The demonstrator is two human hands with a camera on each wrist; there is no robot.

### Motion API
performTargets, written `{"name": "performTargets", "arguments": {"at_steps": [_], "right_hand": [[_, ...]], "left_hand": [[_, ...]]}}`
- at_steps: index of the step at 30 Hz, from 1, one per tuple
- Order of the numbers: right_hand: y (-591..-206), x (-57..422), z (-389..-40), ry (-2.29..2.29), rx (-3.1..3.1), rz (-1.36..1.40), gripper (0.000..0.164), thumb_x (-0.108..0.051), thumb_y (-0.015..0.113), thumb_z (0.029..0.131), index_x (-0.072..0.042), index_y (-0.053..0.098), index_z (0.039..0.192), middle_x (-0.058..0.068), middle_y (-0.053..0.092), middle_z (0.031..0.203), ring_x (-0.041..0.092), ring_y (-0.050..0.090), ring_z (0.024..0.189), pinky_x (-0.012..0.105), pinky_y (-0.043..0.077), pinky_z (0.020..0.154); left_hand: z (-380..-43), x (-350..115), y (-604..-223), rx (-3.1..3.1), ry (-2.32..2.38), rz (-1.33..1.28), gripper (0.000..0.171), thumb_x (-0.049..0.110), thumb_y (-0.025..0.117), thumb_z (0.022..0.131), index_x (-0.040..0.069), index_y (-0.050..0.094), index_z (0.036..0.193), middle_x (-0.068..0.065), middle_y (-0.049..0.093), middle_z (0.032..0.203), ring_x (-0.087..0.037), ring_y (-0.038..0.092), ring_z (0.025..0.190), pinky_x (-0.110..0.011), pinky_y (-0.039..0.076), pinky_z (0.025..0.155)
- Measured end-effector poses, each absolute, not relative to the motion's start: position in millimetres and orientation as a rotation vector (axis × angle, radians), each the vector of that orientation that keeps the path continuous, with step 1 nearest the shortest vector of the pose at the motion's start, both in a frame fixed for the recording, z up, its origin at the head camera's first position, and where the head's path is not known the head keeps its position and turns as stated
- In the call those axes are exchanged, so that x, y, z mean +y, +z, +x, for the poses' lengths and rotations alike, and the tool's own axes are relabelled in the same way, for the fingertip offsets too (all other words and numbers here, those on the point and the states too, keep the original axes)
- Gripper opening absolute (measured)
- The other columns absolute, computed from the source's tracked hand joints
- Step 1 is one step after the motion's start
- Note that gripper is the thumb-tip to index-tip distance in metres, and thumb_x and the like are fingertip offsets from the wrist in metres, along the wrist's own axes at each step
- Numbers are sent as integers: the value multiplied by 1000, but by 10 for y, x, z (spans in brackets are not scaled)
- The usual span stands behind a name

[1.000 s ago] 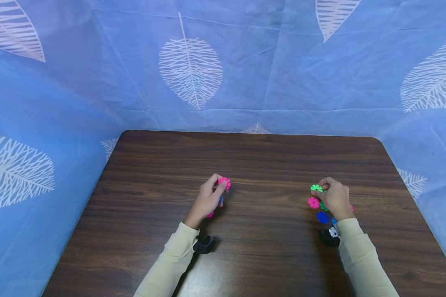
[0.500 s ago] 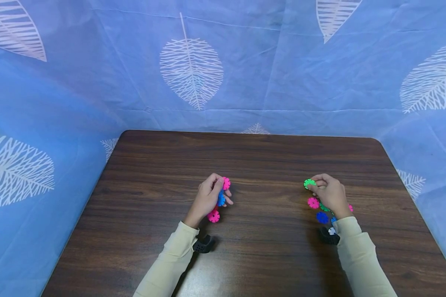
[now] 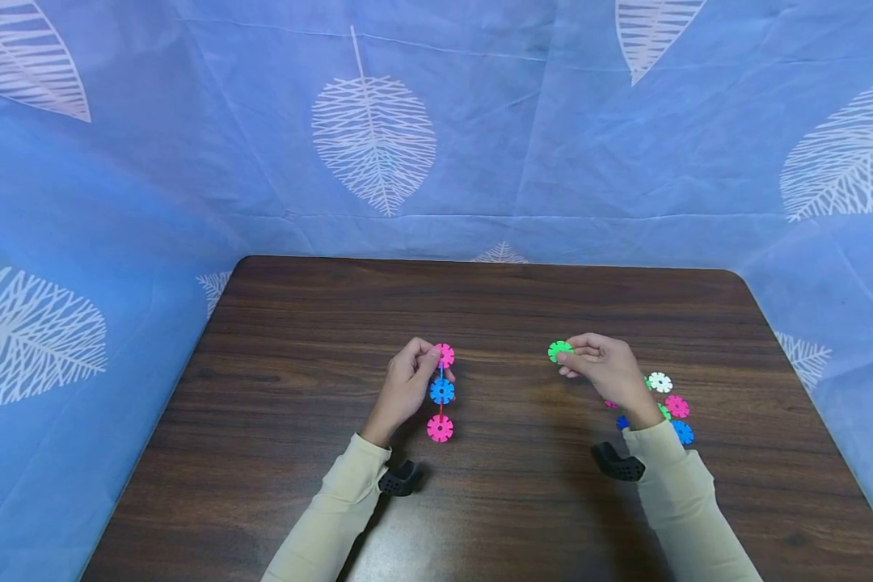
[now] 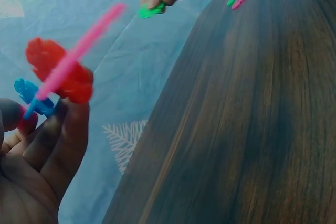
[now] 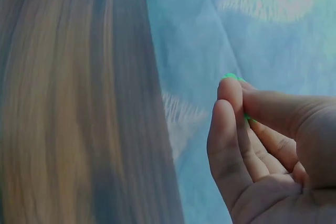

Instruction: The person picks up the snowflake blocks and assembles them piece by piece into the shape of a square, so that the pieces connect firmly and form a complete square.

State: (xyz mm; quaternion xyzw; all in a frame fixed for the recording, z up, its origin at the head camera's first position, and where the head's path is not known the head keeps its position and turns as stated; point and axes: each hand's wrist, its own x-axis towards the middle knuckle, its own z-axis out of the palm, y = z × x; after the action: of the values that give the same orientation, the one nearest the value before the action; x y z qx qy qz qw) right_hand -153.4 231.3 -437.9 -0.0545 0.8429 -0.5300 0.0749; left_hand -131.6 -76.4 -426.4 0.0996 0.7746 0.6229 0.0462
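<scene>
My left hand (image 3: 403,386) pinches the top pink notched flower disc (image 3: 447,354) of a short hanging chain of linked plastic discs. Below it are a blue disc (image 3: 442,391) and a bottom pink disc (image 3: 440,429), joined by pieces seen edge-on. One of these is a red disc (image 4: 79,85), clear in the left wrist view. To the right, my right hand (image 3: 611,372) pinches a single green disc (image 3: 558,351) above the table, apart from the chain. In the right wrist view, thumb and fingertips hide most of that green disc (image 5: 231,76).
Loose discs lie beside my right forearm, among them a white disc (image 3: 660,382), a pink disc (image 3: 676,406) and a blue disc (image 3: 684,433); the forearm hides others. The dark wooden table (image 3: 509,501) meets a blue leaf-print cloth (image 3: 480,129) behind.
My right hand has lifted the green disc off the loose discs and carried it left. The chain in my left hand has swung out to the right and now hangs straight, facing the head camera.
</scene>
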Motion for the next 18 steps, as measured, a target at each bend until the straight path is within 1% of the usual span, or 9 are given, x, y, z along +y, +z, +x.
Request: {"name": "performTargets", "arguments": {"at_steps": [4,6,8,9,11,12,14,16,18], "right_hand": [[-4330,2096,-1512,-1589,2510,-232,32,-21,64,91,5,61,110,6,73,85,13,70,75,35,57,74],[-4308,1974,-1496,-1613,2493,-271,29,-20,65,90,4,63,107,9,73,85,14,70,75,34,57,74],[-4278,1855,-1473,-1638,2480,-313,26,-18,66,90,4,64,104,18,72,87,16,70,75,31,57,74],[-4266,1801,-1461,-1649,2475,-327,25,-17,66,89,3,65,103,20,72,88,17,71,76,29,57,74],[-4247,1709,-1442,-1669,2473,-348,23,-16,66,89,3,66,102,25,71,90,15,71,76,26,57,74],[-4238,1667,-1434,-1677,2471,-348,22,-16,67,89,2,66,101,26,70,91,14,71,76,27,57,74],[-4225,1596,-1419,-1664,2494,-356,21,-17,67,88,0,67,100,22,72,89,11,70,76,24,56,72],[-4210,1531,-1407,-1646,2522,-359,19,-18,67,88,-3,68,99,18,73,88,8,70,76,23,54,64],[-4198,1466,-1400,-1632,2550,-382,17,-17,67,88,-4,69,98,16,73,88,11,71,76,24,53,60]], "left_hand": [[-1326,-751,-4288,2321,1945,289,20,10,42,101,-6,51,95,-25,69,82,-11,66,63,-18,49,61],[-1328,-746,-4298,2304,1963,284,20,11,42,101,-5,51,94,-26,68,81,-9,64,62,-17,49,60],[-1327,-738,-4302,2291,1979,275,20,11,42,101,-4,51,93,-27,68,81,-8,63,61,-17,49,60],[-1324,-730,-4295,2292,1986,274,20,11,42,101,-4,51,92,-27,68,80,-8,63,61,-17,49,59],[-1318,-717,-4281,2310,1983,281,21,12,42,101,-4,51,91,-26,68,80,-8,62,60,-17,48,58],[-1314,-711,-4272,2322,1978,287,22,12,42,101,-5,51,91,-26,68,79,-8,62,60,-17,47,57],[-1309,-702,-4255,2340,1966,303,22,12,42,101,-5,51,90,-26,68,79,-8,62,61,-17,46,57],[-1306,-697,-4243,2347,1962,320,22,11,41,101,-6,51,90,-26,68,78,-8,62,61,-17,46,56],[-1302,-695,-4231,2346,1962,327,22,10,42,101,-6,51,90,-26,68,78,-6,61,60,-17,46,57]]}}
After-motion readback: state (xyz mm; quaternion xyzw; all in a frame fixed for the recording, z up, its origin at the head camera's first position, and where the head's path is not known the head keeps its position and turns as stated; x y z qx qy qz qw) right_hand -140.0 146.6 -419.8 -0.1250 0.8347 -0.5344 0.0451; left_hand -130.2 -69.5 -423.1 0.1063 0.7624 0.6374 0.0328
